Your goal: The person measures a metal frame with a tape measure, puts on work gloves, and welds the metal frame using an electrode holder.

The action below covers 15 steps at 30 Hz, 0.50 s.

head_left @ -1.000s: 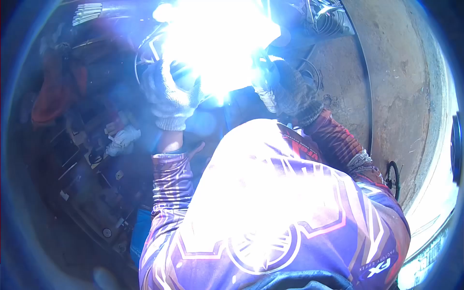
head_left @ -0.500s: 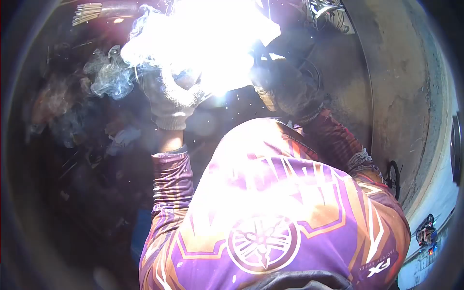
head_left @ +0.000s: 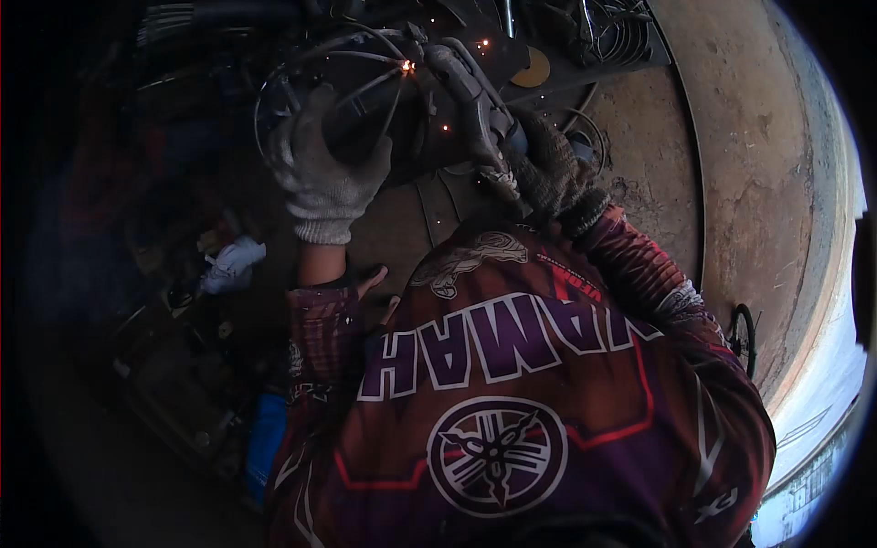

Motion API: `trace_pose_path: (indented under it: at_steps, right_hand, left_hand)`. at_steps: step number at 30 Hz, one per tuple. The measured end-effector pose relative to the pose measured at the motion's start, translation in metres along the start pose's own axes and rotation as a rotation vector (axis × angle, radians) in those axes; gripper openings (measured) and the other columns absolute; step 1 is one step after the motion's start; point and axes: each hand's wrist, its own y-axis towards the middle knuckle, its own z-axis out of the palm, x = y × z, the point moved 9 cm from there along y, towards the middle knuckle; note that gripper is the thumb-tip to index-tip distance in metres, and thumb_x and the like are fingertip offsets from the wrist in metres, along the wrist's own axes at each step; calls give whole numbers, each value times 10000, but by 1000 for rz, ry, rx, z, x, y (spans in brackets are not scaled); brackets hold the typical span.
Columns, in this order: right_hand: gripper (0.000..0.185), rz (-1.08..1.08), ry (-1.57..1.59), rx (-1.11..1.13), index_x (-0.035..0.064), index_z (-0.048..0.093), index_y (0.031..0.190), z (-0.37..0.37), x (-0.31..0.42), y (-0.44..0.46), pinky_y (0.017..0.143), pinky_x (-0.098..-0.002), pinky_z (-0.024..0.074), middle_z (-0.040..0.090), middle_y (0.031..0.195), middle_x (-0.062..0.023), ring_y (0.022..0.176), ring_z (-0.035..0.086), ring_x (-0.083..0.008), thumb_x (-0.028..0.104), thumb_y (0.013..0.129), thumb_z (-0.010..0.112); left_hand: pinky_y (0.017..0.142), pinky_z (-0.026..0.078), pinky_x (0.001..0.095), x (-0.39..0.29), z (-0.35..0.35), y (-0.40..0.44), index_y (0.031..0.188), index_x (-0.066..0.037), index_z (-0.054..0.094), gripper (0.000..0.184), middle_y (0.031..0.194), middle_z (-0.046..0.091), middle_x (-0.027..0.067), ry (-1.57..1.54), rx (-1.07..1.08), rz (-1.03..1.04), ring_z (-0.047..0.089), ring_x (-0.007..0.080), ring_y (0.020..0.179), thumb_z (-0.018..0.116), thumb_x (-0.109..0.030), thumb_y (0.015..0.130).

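Note:
My left hand (head_left: 329, 178), in a pale knit glove, grips a frame of thin curved metal rods (head_left: 365, 89); its thumb stands apart from the fingers. A small orange glow (head_left: 407, 67) marks where several rods meet. My right hand (head_left: 548, 169), in a darker glove, is closed around the handle of a welding electrode holder (head_left: 466, 91), whose head lies just right of the glow. Part of the right fingers is hidden behind the handle. Sparks (head_left: 484, 43) are scattered near the holder.
A yellowish disc (head_left: 532, 68) lies on the dark work surface behind the holder. Bent metal rods (head_left: 617, 32) stand at its back right. A cable (head_left: 699, 164) runs along the brown floor. White crumpled material (head_left: 233, 265) and a blue object (head_left: 267, 443) are on the left.
The blinding white arc and its smoke have gone, leaving a small orange glow and a darker scene. Both hands stay in nearly the same places.

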Motion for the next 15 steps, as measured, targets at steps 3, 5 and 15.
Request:
trace_pose_path:
  at_steps: [3,5,15]
  right_hand:
    - [628,84,-21,9,-12,468,1416,1,-7,-1,1070,-428,432,599,1319,-210,1248,573,-313,351,947,674]
    - [620,96,-5,27,-11,469,1417,2,-6,0,1072,-424,432,598,1325,-206,1255,570,-305,333,946,681]
    - [594,86,-2,55,-9,476,1414,4,-11,2,1078,-407,433,602,1330,-192,1262,566,-285,252,935,711]
  left_hand:
    - [1001,437,455,0,2,-1,1268,-77,606,719,1216,637,52,33,-9,30,549,275,1110,836,-344,641]
    - [1010,424,458,0,4,-2,1267,-80,606,718,1215,635,44,30,-14,30,541,274,1117,834,-351,642]
    - [932,483,473,-9,-3,1,1249,-44,614,718,1154,664,122,67,-54,71,618,347,1015,844,-280,612]
